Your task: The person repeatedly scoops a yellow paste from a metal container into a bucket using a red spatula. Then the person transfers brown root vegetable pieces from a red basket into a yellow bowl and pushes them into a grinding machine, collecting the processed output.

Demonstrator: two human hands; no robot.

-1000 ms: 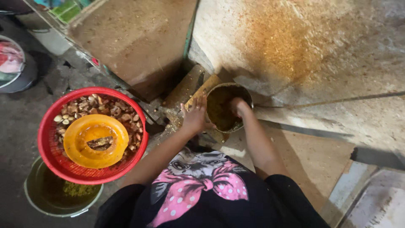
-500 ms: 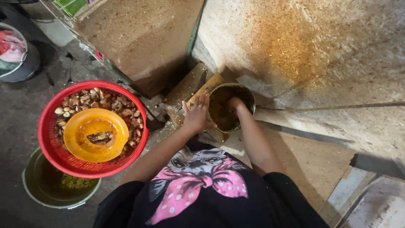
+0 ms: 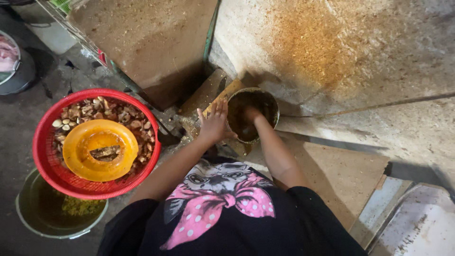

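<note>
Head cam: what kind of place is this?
Probably a rough outdoor or backyard food-processing spot, not a kitchen. Stained concrete slabs dusted with yellow-brown powder, a red basket of shelled pieces, and a metal pot of brown mash that the right hand reaches into while the left hand steadies its rim.

Round metal pot [image 3: 252,115], dented rim, upright at upper centre of the frame, filled with murky yellow-brown liquid. Set into a gap between stained slabs, beside a wooden block at its left. Gripped outside on the left rim, entered from the right.
</note>
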